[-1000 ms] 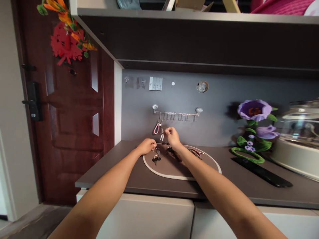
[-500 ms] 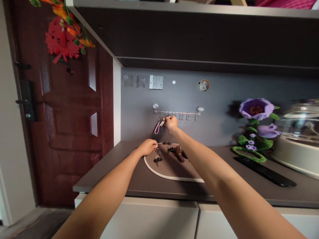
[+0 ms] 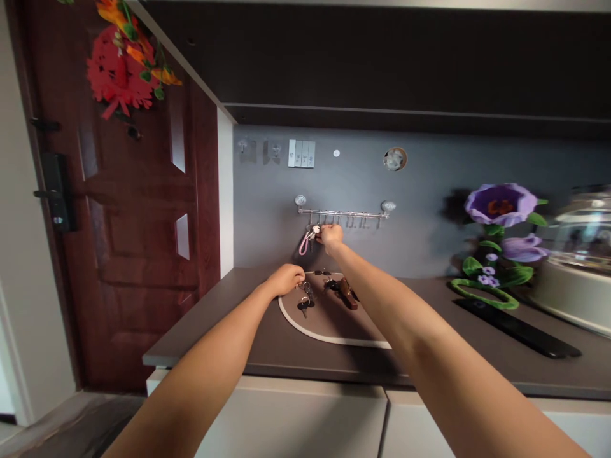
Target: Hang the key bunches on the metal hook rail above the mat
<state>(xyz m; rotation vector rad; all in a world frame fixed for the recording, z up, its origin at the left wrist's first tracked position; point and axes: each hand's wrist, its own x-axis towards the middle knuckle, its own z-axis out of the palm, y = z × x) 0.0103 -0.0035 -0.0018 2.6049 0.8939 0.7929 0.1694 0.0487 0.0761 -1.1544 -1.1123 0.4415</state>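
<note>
Held a small bunch of keys point(image 3: 314, 233) pinched in the right hand point(image 3: 330, 236), tight against the hook rail point(image 3: 344, 214), beside a pink strap keyring point(image 3: 303, 243) hung from it. Rested the left hand point(image 3: 286, 280) below the rail, fingers curled, touching a key ring point(image 3: 305, 299) on the oval mat point(image 3: 329, 339); could not tell whether gripped. Logged a brown key fob point(image 3: 347, 296) below the rail too.

Mat point(image 3: 319, 321) — right side hidden by arm point(image 3: 405, 324); pot point(image 3: 568, 302) blurred, cut off.
</note>
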